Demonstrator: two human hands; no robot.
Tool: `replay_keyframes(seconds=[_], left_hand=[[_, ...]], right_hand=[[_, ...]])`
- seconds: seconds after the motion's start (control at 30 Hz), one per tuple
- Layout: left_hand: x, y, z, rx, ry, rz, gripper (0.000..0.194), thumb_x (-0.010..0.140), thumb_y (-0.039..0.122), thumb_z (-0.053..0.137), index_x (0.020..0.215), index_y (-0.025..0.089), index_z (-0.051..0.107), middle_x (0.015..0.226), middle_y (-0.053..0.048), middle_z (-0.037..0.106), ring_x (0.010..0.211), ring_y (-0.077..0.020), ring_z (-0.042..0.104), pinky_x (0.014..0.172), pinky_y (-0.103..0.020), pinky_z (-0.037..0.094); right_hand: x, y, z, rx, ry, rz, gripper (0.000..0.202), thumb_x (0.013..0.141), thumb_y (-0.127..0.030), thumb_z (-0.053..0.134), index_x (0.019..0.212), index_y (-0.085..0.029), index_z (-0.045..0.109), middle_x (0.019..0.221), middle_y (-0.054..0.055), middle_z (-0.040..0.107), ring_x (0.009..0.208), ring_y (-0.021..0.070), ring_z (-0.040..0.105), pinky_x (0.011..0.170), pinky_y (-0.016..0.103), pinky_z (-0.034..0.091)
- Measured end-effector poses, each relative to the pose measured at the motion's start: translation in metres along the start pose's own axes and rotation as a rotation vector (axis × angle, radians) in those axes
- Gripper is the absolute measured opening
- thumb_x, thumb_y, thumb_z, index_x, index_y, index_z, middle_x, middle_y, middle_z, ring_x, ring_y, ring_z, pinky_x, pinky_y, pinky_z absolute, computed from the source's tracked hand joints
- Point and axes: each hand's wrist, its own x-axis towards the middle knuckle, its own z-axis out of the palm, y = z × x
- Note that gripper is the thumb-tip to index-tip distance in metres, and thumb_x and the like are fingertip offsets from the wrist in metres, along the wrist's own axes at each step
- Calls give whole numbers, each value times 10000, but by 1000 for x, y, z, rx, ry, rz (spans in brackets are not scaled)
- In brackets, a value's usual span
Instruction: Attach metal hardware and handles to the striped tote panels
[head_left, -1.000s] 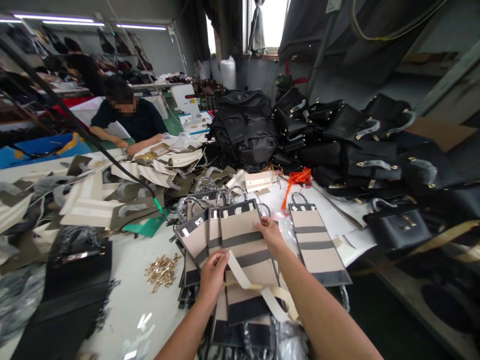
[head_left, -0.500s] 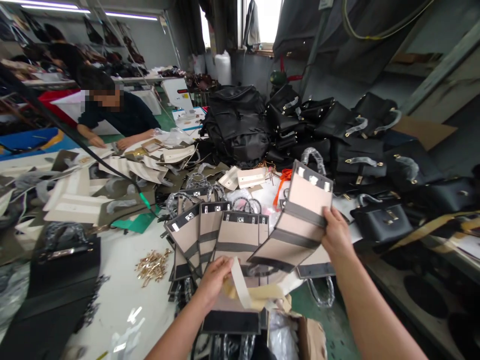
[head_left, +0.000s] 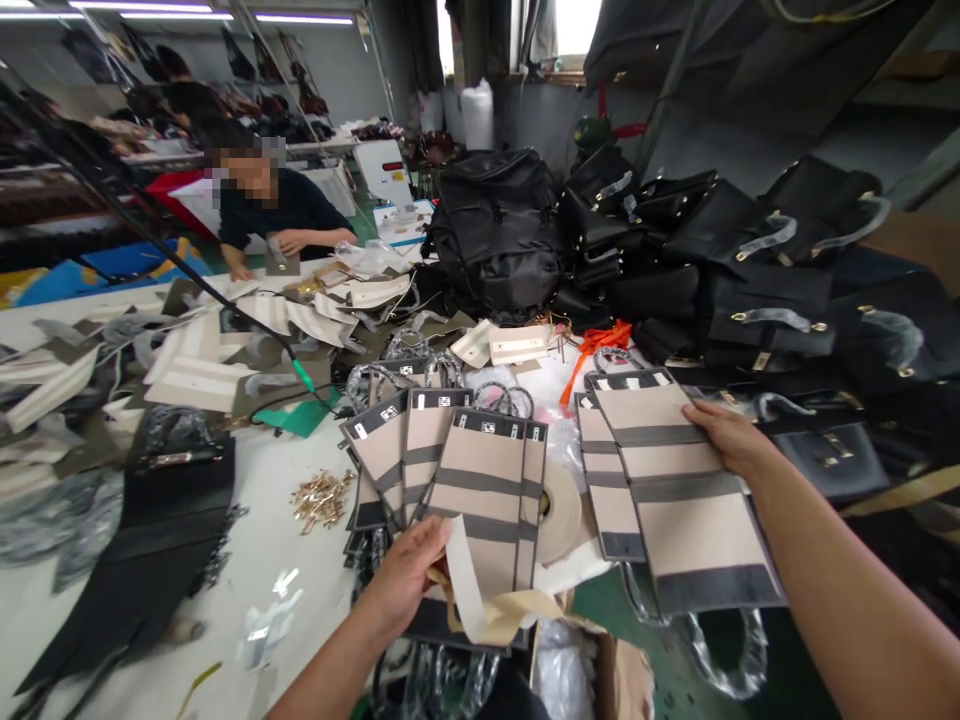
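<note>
My left hand (head_left: 409, 572) pinches the end of a cream tape strip (head_left: 466, 585), which curls down over the lower part of a fanned stack of beige and black bag panels (head_left: 480, 450). To the right, my right hand (head_left: 729, 437) grips the upper right edge of another bag panel (head_left: 701, 535), its fingers partly hidden. That panel lies spread flat over a second one (head_left: 600, 450). A plastic-wrapped handle (head_left: 739, 655) hangs from its lower end. Between the stacks rests a tape roll (head_left: 568, 512), partly covered by panels.
Black bags (head_left: 772, 310) are heaped at the back right. Gold hardware pieces (head_left: 321, 498) lie left of the stack, beside a black bag piece (head_left: 165, 530). Below stands a cardboard box (head_left: 630, 680) with plastic inside. A co-worker (head_left: 289, 210) sits across the table.
My right hand has moved right and set the folded panel down flat onto the right-hand panels. My left hand still holds the tape. The view has turned slightly left.
</note>
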Motion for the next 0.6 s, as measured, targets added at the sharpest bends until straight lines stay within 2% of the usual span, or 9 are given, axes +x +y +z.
replay_keyframes(seconds=[0.07,0.17,0.27,0.3,0.33,0.4,0.43,0.5,0.6], left_hand=[[-6,-1,4,0,2,14,495,784,616,780,753,181,546,648,30,574,549,-110,545,521,-216,418],[-11,0,7,9,29,47,486,798,607,771,754,178,548,661,18,591,578,-121,568,547,-222,434],[-11,5,9,26,131,94,504,779,640,768,760,180,563,677,10,606,619,-144,591,567,-233,455],[-9,7,10,27,163,114,509,773,649,767,763,181,566,686,7,612,632,-148,594,578,-238,465],[-7,9,11,21,185,137,510,773,653,765,768,182,569,700,5,619,646,-151,594,591,-243,475],[-1,14,13,-1,204,192,497,790,651,750,784,186,572,714,5,619,659,-150,583,613,-248,483],[1,15,13,-1,212,222,491,805,650,735,781,188,571,705,10,607,650,-144,567,611,-244,473],[4,17,12,48,242,289,493,834,649,704,736,189,554,660,24,561,618,-130,523,591,-228,436],[3,20,4,196,267,398,503,870,639,662,676,189,547,621,30,519,608,-129,497,589,-227,410]], right_hand=[[-8,14,18,-110,-38,51,291,624,-321,854,872,-194,770,1001,159,758,1029,349,698,885,514,553],[-34,32,45,-234,-47,92,464,590,-329,854,1010,-153,765,1210,219,699,1303,432,543,1093,620,394],[-99,34,69,-278,-136,68,573,663,-429,816,1163,-159,740,1343,215,640,1362,421,490,1162,606,319],[-132,30,76,-259,-288,53,572,744,-506,757,1220,-191,722,1324,184,662,1302,390,550,1140,585,361],[-168,24,84,-184,-507,55,565,795,-563,712,1249,-228,713,1293,149,686,1248,358,595,1113,548,408],[-243,11,98,9,-929,110,554,836,-600,688,1284,-274,696,1260,103,707,1168,310,646,1044,465,481],[-278,5,105,98,-1063,145,553,830,-589,712,1282,-271,693,1190,92,727,1079,293,674,959,423,522],[-332,-6,119,158,-1132,214,455,846,-601,699,1126,-244,734,891,47,732,775,228,665,702,331,525],[-367,-20,132,101,-938,186,407,884,-621,637,847,-220,696,687,-6,613,604,163,534,570,277,420]])
